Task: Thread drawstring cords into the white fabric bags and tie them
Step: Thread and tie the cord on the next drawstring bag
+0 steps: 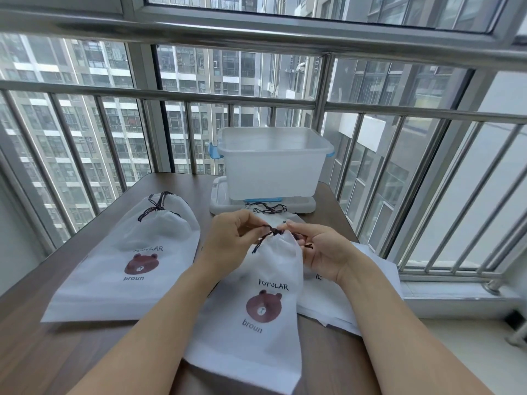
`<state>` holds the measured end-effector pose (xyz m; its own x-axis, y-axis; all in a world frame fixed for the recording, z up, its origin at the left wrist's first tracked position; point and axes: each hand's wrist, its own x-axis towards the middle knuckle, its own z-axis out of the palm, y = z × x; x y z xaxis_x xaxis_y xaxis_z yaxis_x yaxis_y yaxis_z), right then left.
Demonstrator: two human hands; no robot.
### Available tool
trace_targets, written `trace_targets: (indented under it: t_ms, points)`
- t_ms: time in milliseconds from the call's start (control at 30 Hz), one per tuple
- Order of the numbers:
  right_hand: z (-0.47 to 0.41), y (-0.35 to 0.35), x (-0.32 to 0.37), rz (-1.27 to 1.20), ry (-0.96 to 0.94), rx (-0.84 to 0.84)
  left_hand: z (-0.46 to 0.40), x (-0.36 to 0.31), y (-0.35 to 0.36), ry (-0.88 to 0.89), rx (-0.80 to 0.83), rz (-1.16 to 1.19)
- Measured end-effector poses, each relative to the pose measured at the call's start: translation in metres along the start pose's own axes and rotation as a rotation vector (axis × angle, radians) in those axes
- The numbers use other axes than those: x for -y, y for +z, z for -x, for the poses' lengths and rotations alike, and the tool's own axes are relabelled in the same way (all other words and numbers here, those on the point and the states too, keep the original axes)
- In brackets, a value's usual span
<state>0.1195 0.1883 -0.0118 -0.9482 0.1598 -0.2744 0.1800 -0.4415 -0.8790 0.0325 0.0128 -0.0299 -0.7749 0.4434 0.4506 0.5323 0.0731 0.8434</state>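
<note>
A white fabric bag with a brown bear print (265, 283) lies in front of me, its mouth gathered tight. A dark drawstring cord (271, 232) is knotted at that mouth. My left hand (231, 240) pinches the cord's left strand. My right hand (319, 249) pinches the right strand, whose frayed end sticks out past my fingers. A loose cord end hangs down on the bag's left. Two tied bags (128, 258) lie stacked at the left. Another bag with a cord (271, 212) lies behind my hands.
A translucent plastic bin (273, 163) with blue latches stands on its lid (219, 201) at the back of the brown table (57, 352). Flat white bags (342, 303) lie under my right forearm. A metal railing and window run behind and to the right.
</note>
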Motion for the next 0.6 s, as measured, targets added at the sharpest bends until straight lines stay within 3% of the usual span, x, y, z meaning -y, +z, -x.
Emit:
trace_targets:
  t_ms: [133, 333, 467, 600]
  points:
    - [-0.003, -0.006, 0.003, 0.050, -0.051, -0.132, -0.004, 0.003, -0.004, -0.082, -0.006, -0.009]
    - [0.005, -0.001, 0.008, 0.286, -0.149, -0.184, -0.004, 0.000, -0.002, -0.270, -0.087, 0.186]
    - [0.004, -0.003, 0.003, 0.446, -0.210, -0.153, -0.004, 0.006, -0.001, -0.259, -0.110, 0.148]
    - [0.002, 0.005, -0.010, 0.677, -0.248, -0.168, -0.001, 0.009, 0.000, -0.201, -0.014, 0.097]
